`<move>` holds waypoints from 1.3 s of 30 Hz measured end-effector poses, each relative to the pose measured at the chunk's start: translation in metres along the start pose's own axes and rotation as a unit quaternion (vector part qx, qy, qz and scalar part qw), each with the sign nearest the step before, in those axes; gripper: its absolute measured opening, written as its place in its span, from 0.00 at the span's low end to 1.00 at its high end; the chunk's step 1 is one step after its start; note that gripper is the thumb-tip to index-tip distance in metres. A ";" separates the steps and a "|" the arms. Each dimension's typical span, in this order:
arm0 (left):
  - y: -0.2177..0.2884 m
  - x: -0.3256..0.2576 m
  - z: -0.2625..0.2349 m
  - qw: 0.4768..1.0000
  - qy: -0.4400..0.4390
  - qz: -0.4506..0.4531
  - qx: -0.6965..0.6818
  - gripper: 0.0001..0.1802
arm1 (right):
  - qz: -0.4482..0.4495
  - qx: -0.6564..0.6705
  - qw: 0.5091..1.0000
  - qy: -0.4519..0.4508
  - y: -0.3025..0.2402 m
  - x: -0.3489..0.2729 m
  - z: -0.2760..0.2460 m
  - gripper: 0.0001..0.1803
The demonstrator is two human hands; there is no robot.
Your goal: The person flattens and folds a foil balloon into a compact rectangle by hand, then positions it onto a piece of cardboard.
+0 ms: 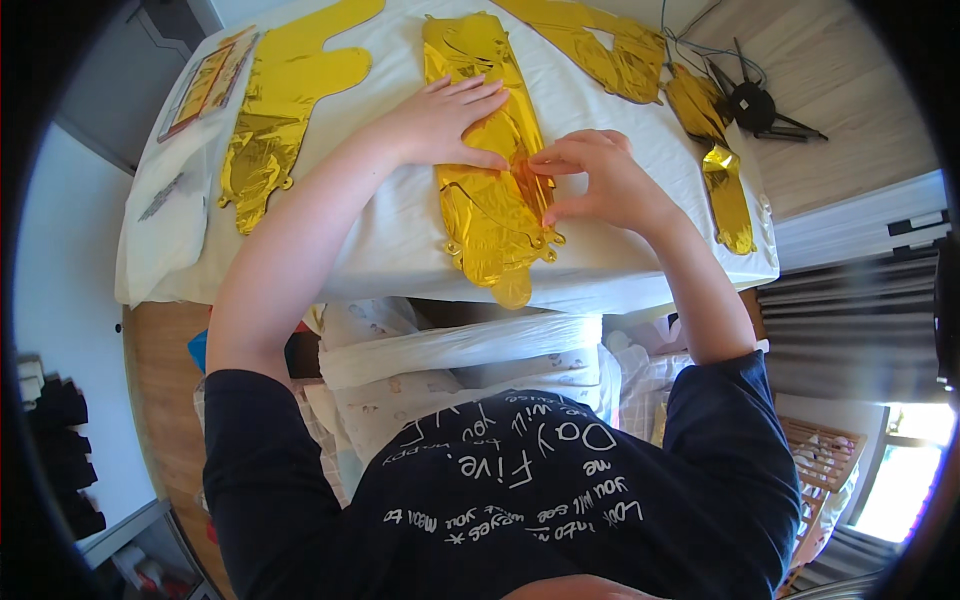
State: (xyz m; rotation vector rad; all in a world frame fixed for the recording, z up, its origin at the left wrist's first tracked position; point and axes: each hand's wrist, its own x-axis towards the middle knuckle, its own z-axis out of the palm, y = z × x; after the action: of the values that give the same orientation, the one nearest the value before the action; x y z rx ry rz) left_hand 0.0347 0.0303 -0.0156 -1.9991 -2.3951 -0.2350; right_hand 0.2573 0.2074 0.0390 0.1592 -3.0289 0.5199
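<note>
A folded gold foil balloon [480, 215], flat and shiny, lies lengthwise before me on the white-covered table [620, 270]. My left hand [445, 122] rests flat on its upper middle, fingers spread toward the far right. At the balloon's right edge is my right hand [600, 180], its thumb and fingers curved around the foil edge with a gap between them. The fingertips touch the foil there; whether they pinch it is hard to see. Small tabs and rounded ends stick out at the balloon's near end.
More flat gold foil balloons lie around: one at the left [280, 95], one at the far right [600, 50] and a narrow one [728, 195] by the right edge. Clear plastic packaging [170, 200] lies at the left. A black router with antennas [752, 105] and cables sits beyond the right edge.
</note>
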 end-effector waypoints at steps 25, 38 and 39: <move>0.003 -0.001 -0.008 1.000 0.000 0.012 -0.008 0.59 | -0.074 0.024 0.992 0.097 0.024 0.048 0.008 0.16; 0.001 0.001 -0.004 1.000 -0.008 0.005 -0.003 0.60 | -0.056 0.120 0.985 0.108 0.034 0.038 0.014 0.16; 0.001 0.001 -0.003 1.000 -0.007 0.006 -0.005 0.60 | -0.079 0.095 0.983 0.137 0.038 0.035 0.015 0.15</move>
State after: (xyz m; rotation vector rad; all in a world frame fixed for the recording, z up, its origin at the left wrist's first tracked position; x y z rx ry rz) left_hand 0.0349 0.0312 -0.0120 -2.0252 -2.3950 -0.2354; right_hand 0.2176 0.2347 0.0149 0.3073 -2.6701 0.7472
